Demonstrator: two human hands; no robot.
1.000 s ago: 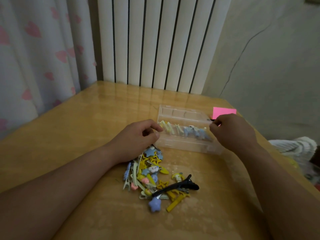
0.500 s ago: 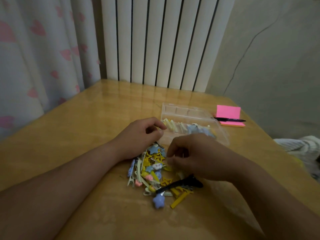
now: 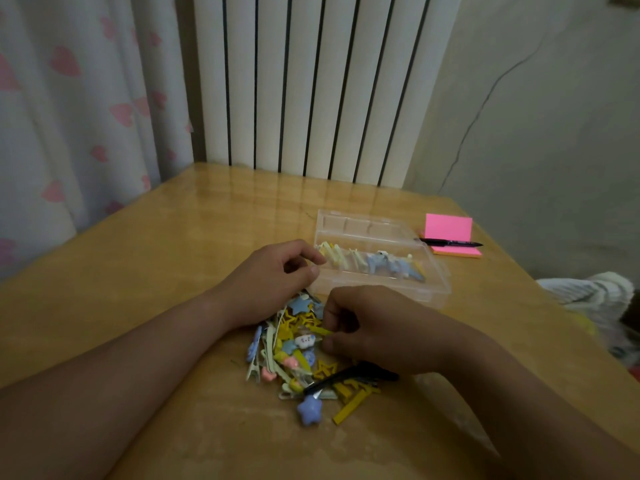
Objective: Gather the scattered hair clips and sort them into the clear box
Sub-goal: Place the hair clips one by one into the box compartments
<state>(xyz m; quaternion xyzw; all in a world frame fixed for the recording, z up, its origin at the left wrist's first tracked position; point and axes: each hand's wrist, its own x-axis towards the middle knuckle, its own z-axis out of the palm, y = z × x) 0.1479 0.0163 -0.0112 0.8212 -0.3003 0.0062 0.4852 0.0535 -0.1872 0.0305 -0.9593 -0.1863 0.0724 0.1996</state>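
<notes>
Right hand (image 3: 367,336): pinches a yellow clip (image 3: 320,330) from the pile (image 3: 294,358) before the box (image 3: 426,289), for sorting.
Left hand (image 3: 273,282): fingers curled beside the box; holding anything, cannot tell.

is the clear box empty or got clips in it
Partly filled: the clear box holds a row of pale yellow and blue clips; its far compartments look empty.

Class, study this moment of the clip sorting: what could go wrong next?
1. The right hand pinches a yellow clip lying among the pile; lifting it may drag tangled neighbours out and scatter them.
2. The black clip lies just under that wrist; swinging toward the clear box could sweep it aside.
</notes>
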